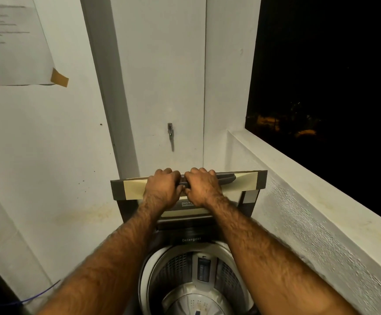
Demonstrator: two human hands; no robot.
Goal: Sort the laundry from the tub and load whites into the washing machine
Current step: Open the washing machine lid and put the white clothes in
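Drum (196,280) below; left hand (162,189), right hand (202,188) grip lid (248,180); probable tap (170,133) behind.

Single wide-angle view, taken from head height, aimed forward and down; open washing machine (191,242) seen close below, wall (157,76) faced ahead, ledge (310,178) kept at right

Dark grey lid (244,181) with pale cream patches and white lettering. Silver-grey perforated drum (173,269) inside a white rim (144,269). White wall (48,155), yellowish stains lower down. Far left, white paper (14,53), brown tape (59,77) at the corners. Near left, blue wire (41,292). Right, white stippled ledge (310,212) with yellow stains; black window (333,64), orange glints.
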